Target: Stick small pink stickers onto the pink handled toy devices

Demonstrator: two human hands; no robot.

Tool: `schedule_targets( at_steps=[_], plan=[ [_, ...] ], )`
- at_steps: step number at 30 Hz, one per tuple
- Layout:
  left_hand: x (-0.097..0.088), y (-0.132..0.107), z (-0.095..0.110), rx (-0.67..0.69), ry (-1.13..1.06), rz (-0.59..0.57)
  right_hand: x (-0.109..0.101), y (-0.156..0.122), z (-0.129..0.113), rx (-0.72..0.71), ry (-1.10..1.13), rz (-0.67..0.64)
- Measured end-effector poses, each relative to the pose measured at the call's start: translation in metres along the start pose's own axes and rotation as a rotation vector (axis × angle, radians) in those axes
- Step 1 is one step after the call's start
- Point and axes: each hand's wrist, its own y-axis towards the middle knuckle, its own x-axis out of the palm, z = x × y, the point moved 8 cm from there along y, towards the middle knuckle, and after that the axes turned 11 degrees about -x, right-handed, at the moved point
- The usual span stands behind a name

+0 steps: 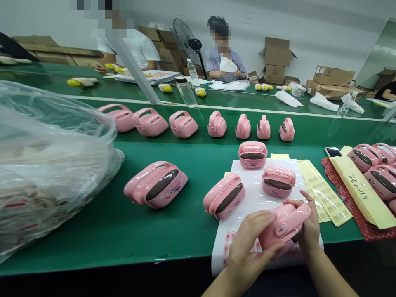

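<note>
Both of my hands hold a pink handled device above the front of a white sticker sheet. My left hand wraps its left side, with the thumb along the lower edge. My right hand grips the right side near the handle. A round sticker with an orange mark shows on the end facing me. Its dark panel is mostly hidden. Three similar devices stand on or by the sheet: a left one, a back one and a right one.
Another pink device stands left; a row of them lines the back. A big clear plastic bag fills the left. Yellow label sheets, a phone and red bubble wrap lie right. Two people sit across.
</note>
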Motion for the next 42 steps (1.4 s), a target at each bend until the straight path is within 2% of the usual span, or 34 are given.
schedule_targets(
  at_steps=[9,14,19,22,28,31,35,38,40,42],
  plan=[
    [0.007,0.002,0.0,-0.129,-0.156,-0.027,0.005,-0.003,0.002,0.059,0.049,-0.007],
    [0.009,0.0,-0.006,-0.215,-0.271,-0.019,0.003,-0.002,-0.002,0.03,0.005,-0.017],
    [0.011,-0.001,-0.009,-0.253,-0.258,-0.06,0.003,-0.004,0.002,0.078,0.02,-0.016],
    [0.011,-0.003,-0.005,-0.189,-0.216,-0.073,0.007,-0.007,0.007,0.14,0.09,-0.012],
    [0.022,-0.012,0.014,0.13,0.038,-0.104,0.013,-0.01,0.005,0.182,0.16,-0.008],
    [0.028,-0.016,0.017,0.23,0.119,-0.127,0.012,-0.01,0.004,0.207,0.154,0.006],
    [0.035,-0.02,0.017,0.305,0.121,-0.133,0.013,-0.007,0.002,0.208,0.16,0.006],
    [0.036,-0.022,0.019,0.359,0.093,-0.077,0.013,-0.006,-0.001,0.172,0.142,0.01],
    [0.034,-0.023,0.018,0.364,0.062,-0.056,0.01,-0.005,-0.002,0.177,0.125,0.014],
    [0.033,-0.024,0.011,0.332,0.035,-0.104,0.001,-0.001,-0.007,0.17,0.106,0.012]
  ],
)
